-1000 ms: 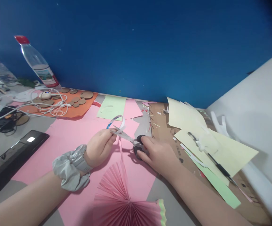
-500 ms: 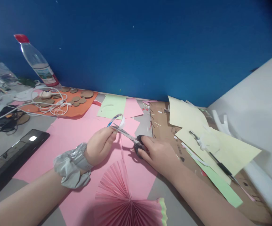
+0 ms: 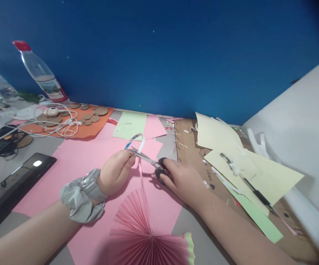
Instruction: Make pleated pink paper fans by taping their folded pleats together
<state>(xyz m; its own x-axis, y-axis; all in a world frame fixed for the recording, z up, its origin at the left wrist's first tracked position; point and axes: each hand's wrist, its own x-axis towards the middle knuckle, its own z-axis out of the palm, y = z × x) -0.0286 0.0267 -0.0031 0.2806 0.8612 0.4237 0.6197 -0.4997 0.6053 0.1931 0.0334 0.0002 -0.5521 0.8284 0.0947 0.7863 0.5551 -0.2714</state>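
Observation:
My left hand (image 3: 117,171) pinches a curled white strip with blue print (image 3: 140,141), which arches up above the fingertips. My right hand (image 3: 185,182) has its fingers in the black handles of a pair of scissors (image 3: 147,159). The blades point left and lie across the strip close to my left fingertips; they look nearly closed. Below both hands, a pleated pink paper fan (image 3: 137,228) with a pale green edge at its right end rests on pink paper sheets (image 3: 93,151).
A black glossy device (image 3: 18,187) lies left. Behind it are white cables (image 3: 65,127), cardboard discs on orange paper (image 3: 93,129) and a red-capped bottle (image 3: 42,75). At right, a pen (image 3: 254,191) lies on cream paper (image 3: 278,173) over cardboard (image 3: 187,147). A blue wall (image 3: 154,66) stands behind.
The view has shifted slightly, so everything sits a little further left. Both hands keep their hold on strip and scissors, and the blades look a little closer together.

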